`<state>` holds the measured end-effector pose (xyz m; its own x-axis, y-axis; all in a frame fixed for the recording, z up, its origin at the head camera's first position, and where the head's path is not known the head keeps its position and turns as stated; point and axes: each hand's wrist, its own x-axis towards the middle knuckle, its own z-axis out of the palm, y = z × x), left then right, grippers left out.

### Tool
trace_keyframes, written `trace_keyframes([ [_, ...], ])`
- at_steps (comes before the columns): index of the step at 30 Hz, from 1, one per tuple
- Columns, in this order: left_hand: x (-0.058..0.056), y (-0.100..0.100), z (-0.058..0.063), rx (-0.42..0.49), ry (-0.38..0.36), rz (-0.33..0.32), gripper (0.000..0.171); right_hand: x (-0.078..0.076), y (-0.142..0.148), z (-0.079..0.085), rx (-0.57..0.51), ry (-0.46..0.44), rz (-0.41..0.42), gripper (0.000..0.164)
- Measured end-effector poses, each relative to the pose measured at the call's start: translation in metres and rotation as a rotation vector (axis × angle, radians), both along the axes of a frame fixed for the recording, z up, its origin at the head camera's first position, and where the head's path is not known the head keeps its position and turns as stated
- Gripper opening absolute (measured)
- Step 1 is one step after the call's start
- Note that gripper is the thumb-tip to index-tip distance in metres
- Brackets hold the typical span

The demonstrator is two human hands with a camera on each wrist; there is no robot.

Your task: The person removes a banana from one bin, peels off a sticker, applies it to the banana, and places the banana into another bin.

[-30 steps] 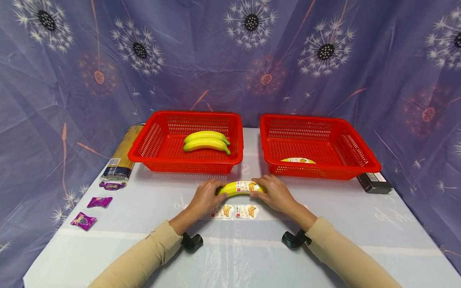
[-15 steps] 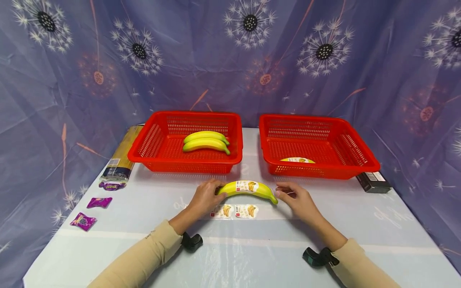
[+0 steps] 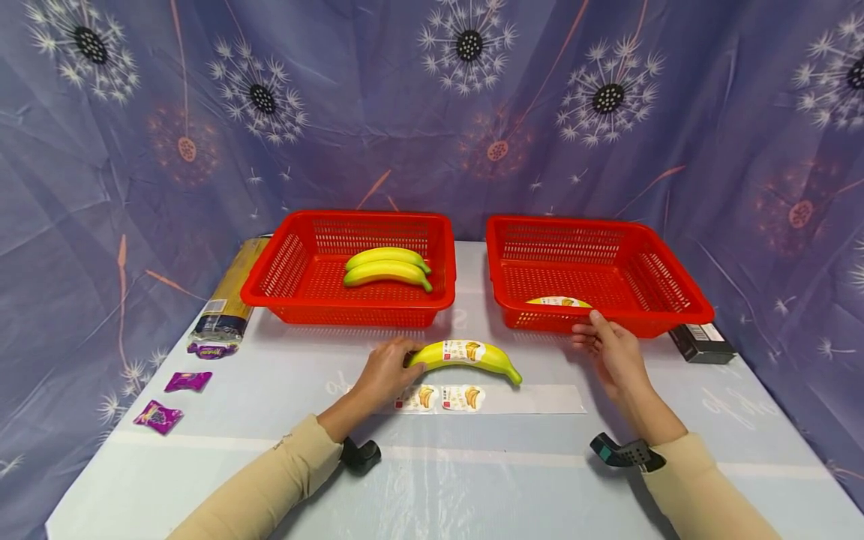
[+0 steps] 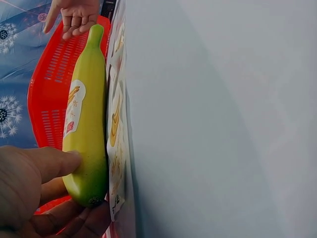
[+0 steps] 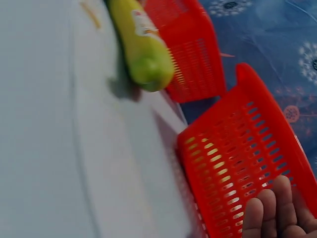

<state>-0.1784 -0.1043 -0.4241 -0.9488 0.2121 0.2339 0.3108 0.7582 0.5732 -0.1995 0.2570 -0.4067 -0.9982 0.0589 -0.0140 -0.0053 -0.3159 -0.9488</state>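
A yellow banana (image 3: 472,356) with green ends lies on the table, a white sticker on its upper side. My left hand (image 3: 388,373) holds its left end; in the left wrist view the thumb (image 4: 59,163) presses on the peel and the fingers reach underneath. Just in front of the banana lies a backing strip (image 3: 520,400) bearing banana-print stickers (image 3: 463,397). My right hand (image 3: 617,360) holds nothing, fingers loosely bent, close to the front wall of the right red basket (image 3: 661,322). Inside that basket, a stickered banana (image 3: 559,301) is partly hidden by the front rim.
The left red basket (image 3: 324,312) holds two bananas (image 3: 386,272). At the table's left edge are a clear packet (image 3: 232,289) and several purple-wrapped candies (image 3: 189,381). A black box (image 3: 702,345) stands beside the right basket. A patterned curtain (image 3: 405,97) hangs behind.
My right hand has let go of the banana's right end and moved right and up to the front of the right basket. My left hand keeps its hold; the banana lies in the same place.
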Motion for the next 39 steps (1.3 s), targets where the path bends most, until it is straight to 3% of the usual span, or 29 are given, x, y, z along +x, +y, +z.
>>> trace_keyframes([
  [3,0.000,0.000,0.000,-0.009,0.005,0.001,0.027,-0.003,0.001,0.004,-0.123,0.000,-0.022,0.024],
  [7,0.001,0.000,0.000,-0.008,0.003,-0.001,0.027,-0.006,0.001,0.006,-0.209,0.010,-0.053,0.024],
  [16,0.003,-0.004,0.002,0.014,-0.004,0.010,0.028,-0.008,0.004,0.002,-0.186,0.045,-0.037,0.025],
  [20,0.009,-0.009,0.016,0.074,-0.007,-0.008,0.030,-0.007,0.006,0.001,-0.160,0.049,-0.026,0.026],
  [25,0.012,-0.009,0.047,0.162,0.007,-0.035,0.032,-0.007,0.006,0.000,-0.139,0.054,-0.030,0.026],
  [31,-0.009,0.012,0.078,0.192,0.072,-0.048,0.034,-0.008,0.006,0.001,-0.129,0.044,-0.042,0.026],
  [36,-0.039,0.049,0.096,0.128,0.115,-0.079,0.031,-0.008,0.006,-0.001,-0.122,0.040,-0.043,0.027],
  [39,-0.057,0.076,0.104,0.059,0.104,-0.105,0.030,-0.007,0.007,-0.002,-0.119,0.035,-0.044,0.027],
])
